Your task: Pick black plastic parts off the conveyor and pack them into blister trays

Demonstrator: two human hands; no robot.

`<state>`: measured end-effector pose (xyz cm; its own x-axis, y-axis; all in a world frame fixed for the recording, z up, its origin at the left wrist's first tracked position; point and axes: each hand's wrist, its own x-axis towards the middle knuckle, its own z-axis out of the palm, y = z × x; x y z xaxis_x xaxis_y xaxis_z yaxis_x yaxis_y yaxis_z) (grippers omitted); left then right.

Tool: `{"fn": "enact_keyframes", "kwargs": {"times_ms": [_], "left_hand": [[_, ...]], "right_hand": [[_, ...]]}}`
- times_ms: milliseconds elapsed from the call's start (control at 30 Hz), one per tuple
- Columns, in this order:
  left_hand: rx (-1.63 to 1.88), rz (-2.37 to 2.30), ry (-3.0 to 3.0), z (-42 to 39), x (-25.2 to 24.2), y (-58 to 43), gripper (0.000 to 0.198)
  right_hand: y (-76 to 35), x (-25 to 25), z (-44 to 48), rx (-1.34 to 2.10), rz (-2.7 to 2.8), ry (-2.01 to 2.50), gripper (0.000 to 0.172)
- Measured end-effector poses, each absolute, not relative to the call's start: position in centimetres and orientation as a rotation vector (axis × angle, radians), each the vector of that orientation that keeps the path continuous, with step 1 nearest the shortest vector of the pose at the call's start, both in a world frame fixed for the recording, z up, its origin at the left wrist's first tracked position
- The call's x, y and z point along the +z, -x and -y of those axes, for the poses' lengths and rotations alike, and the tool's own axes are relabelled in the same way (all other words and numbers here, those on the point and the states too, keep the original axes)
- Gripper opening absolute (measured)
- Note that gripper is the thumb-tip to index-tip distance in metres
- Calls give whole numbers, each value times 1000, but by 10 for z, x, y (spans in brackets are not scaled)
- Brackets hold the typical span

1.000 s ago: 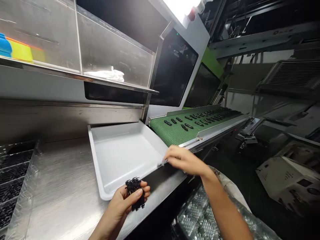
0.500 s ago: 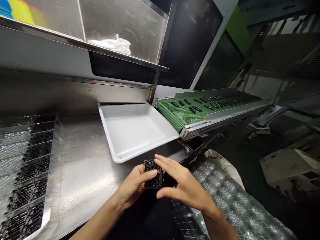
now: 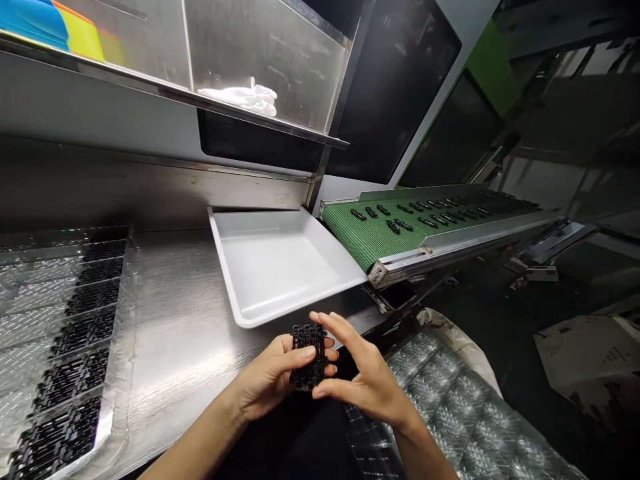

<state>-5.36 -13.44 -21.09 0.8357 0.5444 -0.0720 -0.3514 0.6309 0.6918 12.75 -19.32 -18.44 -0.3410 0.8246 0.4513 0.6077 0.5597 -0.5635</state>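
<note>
A stack of small black plastic parts (image 3: 304, 367) is held upright in my left hand (image 3: 267, 377), with the thumb across its front and fingertips showing behind its right side. My right hand (image 3: 363, 377) curves round the stack's right side, fingers at the top edge and thumb at the bottom corner, gripping it between them. Just beyond my hands lies a shallow white tray (image 3: 243, 303) on the steel table. More black parts (image 3: 393, 225) sit in loose rows on the green conveyor belt (image 3: 343, 233).
A clear plastic tray (image 3: 123, 313) at left holds rows of black parts. Clear blister trays (image 3: 450, 407) are piled at lower right. White gloves (image 3: 245, 99) lie on the steel shelf (image 3: 165, 90) above. The conveyor's metal rail (image 3: 407, 262) ends beside the white tray.
My right thumb has come in against the bottom corner of the stack, and the right hand has closed around its ends. The view has shifted slightly left.
</note>
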Motion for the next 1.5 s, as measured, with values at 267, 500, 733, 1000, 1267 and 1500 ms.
{"fn": "enact_keyframes", "kwargs": {"times_ms": [267, 500, 733, 1000, 1267, 1500], "left_hand": [[514, -364, -637, 122, -212, 52, 40], [575, -385, -571, 105, -223, 50, 34], [610, -305, -540, 97, -230, 48, 36], [818, -414, -545, 105, -218, 49, 36], [937, -498, -864, 118, -222, 41, 30], [667, -456, -1022, 123, -217, 52, 29]], "right_hand": [[-132, -184, 176, 563, 2142, 1101, 98], [-201, -114, 50, 52, 1901, 1645, 26], [-258, -80, -74, -134, 1543, 2031, 22], [-204, -101, 10, 36, 1568, 1831, 42], [-122, -193, 174, 735, 1635, 1309, 23], [-141, -172, 187, 113, 2277, 1176, 32]]}}
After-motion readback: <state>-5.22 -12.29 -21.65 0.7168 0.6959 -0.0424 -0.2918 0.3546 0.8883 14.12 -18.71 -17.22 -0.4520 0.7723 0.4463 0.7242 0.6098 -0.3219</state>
